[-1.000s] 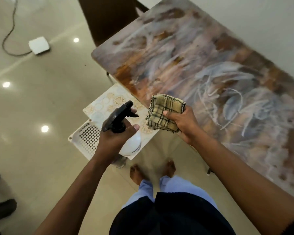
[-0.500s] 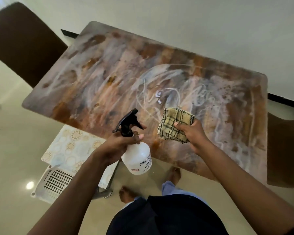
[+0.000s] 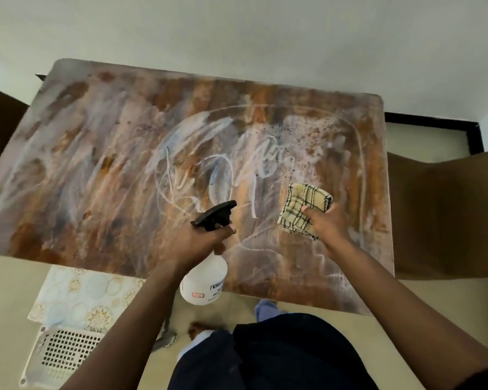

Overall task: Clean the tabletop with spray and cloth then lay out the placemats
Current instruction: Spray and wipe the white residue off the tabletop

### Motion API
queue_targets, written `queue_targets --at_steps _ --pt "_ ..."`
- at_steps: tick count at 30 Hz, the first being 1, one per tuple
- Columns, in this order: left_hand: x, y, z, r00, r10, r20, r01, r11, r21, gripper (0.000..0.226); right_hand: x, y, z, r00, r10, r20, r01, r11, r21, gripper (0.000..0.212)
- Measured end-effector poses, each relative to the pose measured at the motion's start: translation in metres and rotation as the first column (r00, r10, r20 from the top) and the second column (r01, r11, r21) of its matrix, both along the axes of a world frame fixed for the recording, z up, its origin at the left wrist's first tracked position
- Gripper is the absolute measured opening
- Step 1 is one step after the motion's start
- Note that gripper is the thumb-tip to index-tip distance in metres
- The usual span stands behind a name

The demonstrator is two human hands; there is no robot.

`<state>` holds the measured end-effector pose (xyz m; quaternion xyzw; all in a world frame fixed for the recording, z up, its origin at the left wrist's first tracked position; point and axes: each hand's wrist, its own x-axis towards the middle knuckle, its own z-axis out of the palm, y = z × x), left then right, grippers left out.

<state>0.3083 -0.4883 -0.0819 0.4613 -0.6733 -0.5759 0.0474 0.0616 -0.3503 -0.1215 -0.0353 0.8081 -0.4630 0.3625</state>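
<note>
The tabletop is a brown and white marbled slab with pale streaks across its middle. My left hand grips a white spray bottle by its neck, and the black trigger head points out over the table's near half. My right hand holds a folded yellow checked cloth just above the table, right of the bottle. Patterned white and gold placemats lie on a white perforated stool below the table's near left edge.
A dark brown chair back stands at the table's left end and a brown chair at its right end. A white wall runs behind the far edge. My legs and feet are on the beige floor.
My view has swung to face the whole table squarely. Both hands have moved forward over the tabletop, the cloth further to the right of the bottle.
</note>
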Motion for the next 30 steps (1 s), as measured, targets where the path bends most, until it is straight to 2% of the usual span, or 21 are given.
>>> queue_targets --at_steps 2,4,6,10,15,22,30 --pt "-0.01 0.001 -0.003 0.999 0.027 0.019 -0.027 0.999 -0.02 0.027 -0.016 0.01 -0.004 0.999 -0.037 -0.04 0.038 0.999 0.022 0.051" --pt "-0.021 0.001 -0.01 0.998 -0.017 0.054 0.018 1.0 -0.024 0.028 -0.032 0.021 -0.008 0.993 -0.078 -0.088 0.08 0.997 0.015 0.031" --pt "-0.032 0.001 -0.014 0.999 -0.039 0.031 0.037 0.999 0.036 0.031 -0.041 0.031 -0.009 0.986 -0.113 -0.122 0.115 0.993 0.006 0.022" --pt "-0.061 0.003 -0.019 0.997 -0.08 -0.019 0.082 0.979 0.186 0.044 -0.054 0.05 -0.013 0.971 -0.151 -0.187 0.156 0.988 0.013 0.027" --pt "-0.094 0.006 -0.036 0.985 -0.141 -0.094 0.165 0.927 0.337 0.047 -0.054 0.076 -0.013 0.952 -0.213 -0.218 0.223 0.975 0.021 0.033" --pt "-0.128 0.012 -0.052 0.942 -0.331 -0.056 0.328 0.873 0.361 0.043 -0.039 0.119 -0.014 0.93 -0.306 -0.202 0.319 0.947 0.032 0.032" --pt "-0.148 0.019 -0.063 0.952 -0.304 0.028 0.281 0.91 0.305 0.045 -0.025 0.147 -0.015 0.895 -0.376 -0.239 0.401 0.914 0.065 0.034"
